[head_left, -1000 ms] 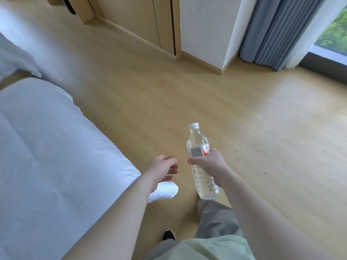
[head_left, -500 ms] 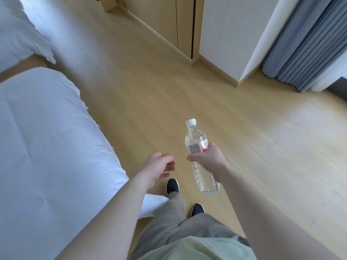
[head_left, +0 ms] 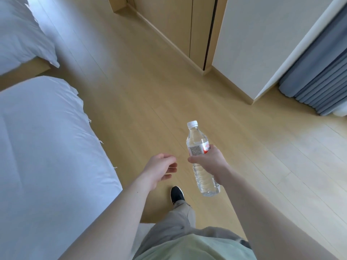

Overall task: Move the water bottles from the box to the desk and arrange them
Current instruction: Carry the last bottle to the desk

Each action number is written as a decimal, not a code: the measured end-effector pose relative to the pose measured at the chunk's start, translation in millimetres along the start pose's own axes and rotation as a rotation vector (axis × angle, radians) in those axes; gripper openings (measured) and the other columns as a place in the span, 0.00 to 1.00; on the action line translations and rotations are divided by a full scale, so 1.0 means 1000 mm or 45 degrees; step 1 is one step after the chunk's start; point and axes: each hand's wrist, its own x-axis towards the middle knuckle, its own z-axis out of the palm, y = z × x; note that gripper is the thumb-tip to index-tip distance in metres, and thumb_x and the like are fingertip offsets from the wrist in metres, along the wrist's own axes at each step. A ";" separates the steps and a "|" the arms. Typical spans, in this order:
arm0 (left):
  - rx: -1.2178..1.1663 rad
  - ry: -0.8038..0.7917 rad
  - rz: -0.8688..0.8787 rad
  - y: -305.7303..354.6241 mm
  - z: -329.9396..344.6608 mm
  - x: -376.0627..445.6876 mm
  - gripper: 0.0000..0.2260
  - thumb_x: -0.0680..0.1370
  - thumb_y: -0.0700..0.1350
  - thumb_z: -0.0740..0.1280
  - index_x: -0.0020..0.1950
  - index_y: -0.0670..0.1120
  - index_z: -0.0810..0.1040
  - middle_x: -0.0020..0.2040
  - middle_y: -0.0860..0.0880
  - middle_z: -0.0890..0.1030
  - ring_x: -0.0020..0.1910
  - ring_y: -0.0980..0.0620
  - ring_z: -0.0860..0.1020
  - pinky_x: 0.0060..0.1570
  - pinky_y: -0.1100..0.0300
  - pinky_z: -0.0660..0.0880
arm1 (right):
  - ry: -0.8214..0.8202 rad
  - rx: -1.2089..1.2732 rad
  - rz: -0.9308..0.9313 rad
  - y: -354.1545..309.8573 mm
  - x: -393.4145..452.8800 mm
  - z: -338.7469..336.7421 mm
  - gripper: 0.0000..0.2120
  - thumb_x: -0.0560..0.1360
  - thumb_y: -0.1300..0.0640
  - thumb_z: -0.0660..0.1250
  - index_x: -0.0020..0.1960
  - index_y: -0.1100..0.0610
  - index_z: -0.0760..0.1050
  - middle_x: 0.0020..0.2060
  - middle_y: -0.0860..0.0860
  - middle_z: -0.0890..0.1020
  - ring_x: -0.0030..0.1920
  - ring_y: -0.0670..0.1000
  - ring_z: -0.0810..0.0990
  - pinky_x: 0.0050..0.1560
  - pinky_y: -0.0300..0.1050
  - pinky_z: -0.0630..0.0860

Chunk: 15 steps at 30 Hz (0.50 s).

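1. Since half a second ago the view has swung a little further left and forward: the grey curtain (head_left: 319,76) now sits at the right edge, the wooden wardrobe doors (head_left: 180,25) fill more of the top, and only one black shoe (head_left: 176,194) shows where two showed before.
2. Both arms keep nearly the same pose as in the earlier frames, stretched forward over the wooden floor (head_left: 131,91).
3. The right hand (head_left: 208,162) grips the water bottle (head_left: 199,147) around its middle, just below the label, with the thumb across the near side and the fingers wrapped round the far side.
4. The bottle is held in the air above the floor, roughly upright with its white cap tilted slightly away and to the left; its ribbed lower half hangs below the hand.
5. The left hand (head_left: 159,169) holds nothing; its fingers are loosely curled inward, palm turned toward the bottle, and it floats just beside the right hand without touching it.
6. White bedding (head_left: 47,147) covers the bed along the left side, with a second white pillow or duvet (head_left: 22,34) at upper left.
7. Grey trousers and a pale green top show at the bottom of the view.
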 end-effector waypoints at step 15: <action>-0.093 0.069 0.018 0.154 -0.078 0.124 0.09 0.78 0.49 0.70 0.57 0.49 0.81 0.45 0.50 0.87 0.44 0.53 0.86 0.44 0.57 0.81 | -0.075 -0.068 -0.067 -0.184 0.137 0.038 0.24 0.64 0.55 0.80 0.55 0.52 0.72 0.46 0.50 0.82 0.44 0.50 0.83 0.36 0.44 0.75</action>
